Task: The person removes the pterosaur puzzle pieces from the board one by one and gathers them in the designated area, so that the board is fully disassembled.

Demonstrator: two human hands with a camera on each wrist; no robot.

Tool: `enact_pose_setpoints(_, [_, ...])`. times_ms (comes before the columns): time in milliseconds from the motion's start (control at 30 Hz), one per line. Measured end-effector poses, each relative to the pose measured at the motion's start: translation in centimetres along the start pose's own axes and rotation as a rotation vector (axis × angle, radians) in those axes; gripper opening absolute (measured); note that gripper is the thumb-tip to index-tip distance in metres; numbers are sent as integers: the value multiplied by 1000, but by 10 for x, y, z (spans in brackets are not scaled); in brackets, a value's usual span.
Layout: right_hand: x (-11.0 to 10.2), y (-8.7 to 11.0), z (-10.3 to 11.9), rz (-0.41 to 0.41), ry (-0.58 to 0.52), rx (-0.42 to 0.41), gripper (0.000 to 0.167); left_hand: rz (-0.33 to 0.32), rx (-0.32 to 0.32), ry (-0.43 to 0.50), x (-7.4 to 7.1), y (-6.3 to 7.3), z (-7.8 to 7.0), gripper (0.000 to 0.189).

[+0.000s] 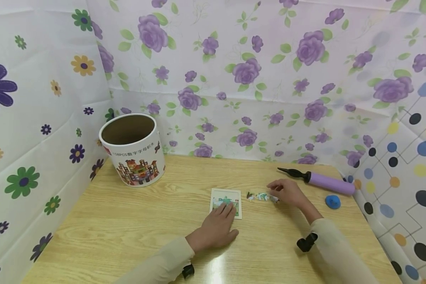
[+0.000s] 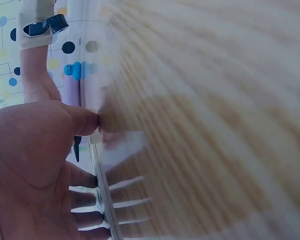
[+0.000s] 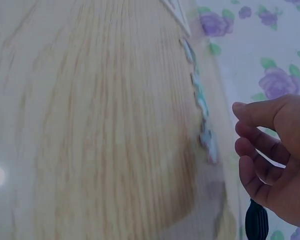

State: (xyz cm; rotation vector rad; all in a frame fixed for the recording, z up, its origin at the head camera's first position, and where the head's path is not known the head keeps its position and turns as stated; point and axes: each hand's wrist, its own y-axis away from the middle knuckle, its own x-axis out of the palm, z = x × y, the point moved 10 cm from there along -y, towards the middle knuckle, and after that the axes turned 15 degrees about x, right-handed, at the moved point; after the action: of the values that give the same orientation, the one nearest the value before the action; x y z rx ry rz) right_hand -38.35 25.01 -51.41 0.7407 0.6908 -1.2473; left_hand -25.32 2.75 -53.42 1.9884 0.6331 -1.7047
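My left hand (image 1: 216, 228) rests with straight fingers on a small white-framed picture puzzle board (image 1: 230, 191) that lies flat on the table. Its fingertips cover the lower part of the picture. To the right of the board, a brown-and-white piece (image 1: 250, 196), a green-and-white piece (image 1: 262, 196) and a greyish piece (image 1: 274, 199) lie in a row. My right hand (image 1: 287, 192) hovers at the right end of that row, nearest the greyish piece. In the right wrist view its fingers (image 3: 260, 114) are loosely bent and apart from the pieces, with nothing between them.
A large white bucket (image 1: 145, 163) with printed buildings stands at the back left of the wooden table (image 1: 127, 221). Behind the right hand lie a purple hand pump (image 1: 330, 183) with a black nozzle and a small blue object (image 1: 333, 202). Patterned cloth (image 1: 213, 79) hangs around the table.
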Motion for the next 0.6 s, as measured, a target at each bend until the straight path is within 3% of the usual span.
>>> enact_pose_setpoints(300, [14, 1, 43, 1, -21, -95, 23, -60, -11, -31, -2, -2, 1, 65])
enact_pose_setpoints(467, [27, 2, 62, 25, -37, -139, 24, -4, -62, -27, -3, 3, -3, 71])
enact_pose_setpoints(600, [37, -1, 75, 44, -44, -171, 22, 45, -64, -13, -2, 8, -7, 77])
